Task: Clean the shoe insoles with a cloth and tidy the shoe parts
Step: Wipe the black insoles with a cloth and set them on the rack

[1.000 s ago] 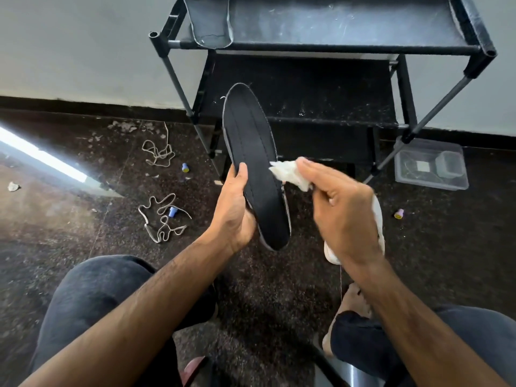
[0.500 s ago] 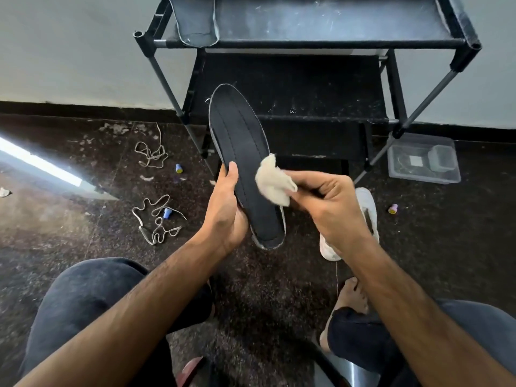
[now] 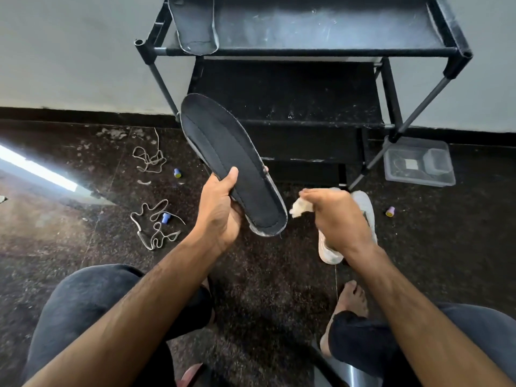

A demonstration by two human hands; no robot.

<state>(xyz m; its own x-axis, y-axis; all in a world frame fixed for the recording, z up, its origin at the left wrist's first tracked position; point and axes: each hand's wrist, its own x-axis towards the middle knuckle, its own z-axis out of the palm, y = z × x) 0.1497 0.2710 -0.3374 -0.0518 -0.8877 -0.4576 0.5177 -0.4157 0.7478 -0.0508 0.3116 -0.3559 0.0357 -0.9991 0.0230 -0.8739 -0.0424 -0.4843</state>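
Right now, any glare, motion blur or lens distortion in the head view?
Head view: a blown-out strip of light glares on the dark speckled floor at left; the right hand and its crumpled white cloth are motion-smeared; the black foam insole is sharp; wide-angle bends the black metal shoe rack.

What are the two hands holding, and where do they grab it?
The left hand grips the black insole near its lower end, thumb on top. The right hand pinches a crumpled white cloth by one end.
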